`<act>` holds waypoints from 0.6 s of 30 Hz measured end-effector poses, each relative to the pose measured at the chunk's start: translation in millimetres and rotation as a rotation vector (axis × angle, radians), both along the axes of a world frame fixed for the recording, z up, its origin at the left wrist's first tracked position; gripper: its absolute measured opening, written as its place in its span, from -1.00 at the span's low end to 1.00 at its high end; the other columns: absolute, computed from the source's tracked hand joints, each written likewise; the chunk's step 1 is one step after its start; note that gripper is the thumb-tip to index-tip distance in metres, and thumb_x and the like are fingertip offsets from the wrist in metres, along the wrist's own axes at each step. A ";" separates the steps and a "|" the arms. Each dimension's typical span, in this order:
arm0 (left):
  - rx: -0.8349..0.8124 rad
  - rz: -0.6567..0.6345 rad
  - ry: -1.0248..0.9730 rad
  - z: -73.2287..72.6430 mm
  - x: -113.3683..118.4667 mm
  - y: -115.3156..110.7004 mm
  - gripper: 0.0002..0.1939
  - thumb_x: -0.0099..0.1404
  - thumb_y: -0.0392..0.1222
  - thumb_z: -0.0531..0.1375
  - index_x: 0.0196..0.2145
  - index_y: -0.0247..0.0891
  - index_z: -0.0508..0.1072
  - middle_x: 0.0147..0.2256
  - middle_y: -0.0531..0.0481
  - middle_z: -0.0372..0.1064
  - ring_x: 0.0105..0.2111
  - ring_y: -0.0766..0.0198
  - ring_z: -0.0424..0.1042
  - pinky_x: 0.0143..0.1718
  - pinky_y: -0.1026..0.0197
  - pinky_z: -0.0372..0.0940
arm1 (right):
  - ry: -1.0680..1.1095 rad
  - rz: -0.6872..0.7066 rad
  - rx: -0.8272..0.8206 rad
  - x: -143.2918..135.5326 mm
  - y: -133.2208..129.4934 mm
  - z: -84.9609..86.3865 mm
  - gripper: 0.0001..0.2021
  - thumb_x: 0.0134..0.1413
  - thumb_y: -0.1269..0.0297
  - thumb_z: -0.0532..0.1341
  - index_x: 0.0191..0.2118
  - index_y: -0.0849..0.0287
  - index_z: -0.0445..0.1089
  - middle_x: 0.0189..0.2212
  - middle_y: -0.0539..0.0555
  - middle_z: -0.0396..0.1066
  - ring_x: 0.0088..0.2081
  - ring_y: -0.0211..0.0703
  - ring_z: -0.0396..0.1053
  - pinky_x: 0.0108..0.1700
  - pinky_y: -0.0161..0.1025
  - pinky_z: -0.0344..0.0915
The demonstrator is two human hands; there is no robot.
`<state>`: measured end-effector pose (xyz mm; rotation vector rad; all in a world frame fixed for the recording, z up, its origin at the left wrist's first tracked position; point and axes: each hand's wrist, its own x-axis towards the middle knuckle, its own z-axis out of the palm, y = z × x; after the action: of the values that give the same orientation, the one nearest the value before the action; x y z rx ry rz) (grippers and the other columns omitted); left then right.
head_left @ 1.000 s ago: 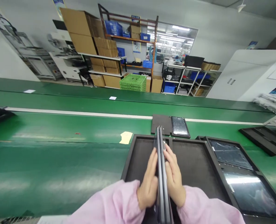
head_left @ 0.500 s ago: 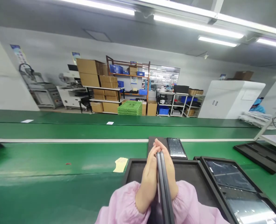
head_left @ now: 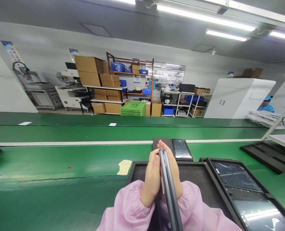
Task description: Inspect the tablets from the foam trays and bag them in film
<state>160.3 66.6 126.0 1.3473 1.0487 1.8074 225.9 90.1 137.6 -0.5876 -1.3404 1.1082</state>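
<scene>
Two thin dark slabs with grey edges (head_left: 169, 189) stand upright side by side, pressed between my palms. My left hand (head_left: 152, 178) lies against their left face, and my right hand (head_left: 173, 168) against the right face, fingertips near the top. Under my hands is a black tray (head_left: 195, 179). Just beyond it, a dark-screened device (head_left: 181, 149) lies on a black pad (head_left: 165, 142). To the right, another black tray (head_left: 223, 189) holds two glossy dark panels (head_left: 237, 177).
A green work surface (head_left: 60, 160) spans the view. A torn yellow note (head_left: 124, 167) lies left of the tray. An elongated black tray (head_left: 267, 157) is at the right. Shelves with boxes (head_left: 111, 80) stand behind, and a person in blue (head_left: 266, 106) is far right.
The view has tilted and shifted slightly. My hands still clasp the two slabs, whose top edges now lean a little further left.
</scene>
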 end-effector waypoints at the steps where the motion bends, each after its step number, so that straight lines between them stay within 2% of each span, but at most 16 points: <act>1: -0.004 0.009 0.007 -1.0 1.0 -1.3 -0.53 0.32 0.15 -0.15 -0.06 -0.24 0.25 -0.01 -0.15 0.25 0.04 0.11 0.21 0.11 0.01 0.06 | 0.013 0.016 -0.013 1.2 -1.6 0.1 -0.66 0.16 0.28 0.01 0.05 0.13 0.25 0.08 0.08 0.23 0.12 -0.14 0.13 0.21 -0.13 0.01; 6: 0.006 0.098 0.082 -5.5 4.8 -4.6 -0.56 0.30 0.15 -0.10 -0.07 -0.18 0.27 -0.01 -0.13 0.26 0.02 0.07 0.23 -0.05 0.08 0.19 | 0.111 0.160 -0.092 6.0 -0.7 -4.1 -0.66 0.15 0.22 0.05 0.05 0.08 0.25 0.10 0.05 0.21 0.14 -0.12 0.11 0.18 -0.14 0.06; 9: 0.048 0.074 0.220 -3.0 -1.3 0.8 -0.55 0.23 0.19 -0.01 -0.16 -0.21 0.32 -0.20 -0.09 0.37 -0.20 0.12 0.35 -0.21 0.15 0.23 | 0.177 0.178 -0.117 7.7 10.3 -12.0 -0.62 0.14 0.12 0.05 0.06 0.08 0.25 0.08 0.07 0.24 0.15 -0.10 0.10 0.17 -0.12 0.06; 12: 0.078 0.023 0.399 2.9 -11.0 10.1 -0.54 0.18 0.23 0.03 -0.32 -0.24 0.37 -0.42 0.00 0.36 -0.41 0.20 0.33 -0.35 0.21 0.19 | 0.152 0.136 -0.116 13.4 23.9 -19.7 -0.53 0.07 -0.02 0.11 0.05 0.11 0.27 0.05 0.11 0.26 0.13 -0.04 0.13 0.15 -0.10 0.08; 15: 0.078 0.122 0.565 7.2 -17.6 18.2 -0.55 0.20 0.22 -0.02 -0.41 -0.24 0.37 -0.49 0.03 0.33 -0.47 0.22 0.31 -0.40 0.24 0.15 | 0.085 0.104 -0.118 23.8 30.9 -21.0 -0.48 -0.06 -0.08 0.20 -0.01 0.13 0.33 -0.06 0.12 0.35 0.00 -0.01 0.27 0.08 -0.10 0.15; 18: 0.042 0.240 0.660 7.8 -20.2 24.1 -0.54 0.23 0.20 -0.10 -0.41 -0.22 0.35 -0.51 0.04 0.33 -0.49 0.22 0.31 -0.43 0.24 0.12 | 0.019 0.125 -0.147 34.8 28.3 -15.3 -0.57 -0.07 0.01 0.24 -0.09 0.14 0.37 -0.17 0.08 0.41 -0.11 -0.07 0.35 0.00 -0.14 0.21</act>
<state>140.1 90.7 133.8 1.9836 1.5692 1.5727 260.7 118.4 122.2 -0.6051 -1.3008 1.3200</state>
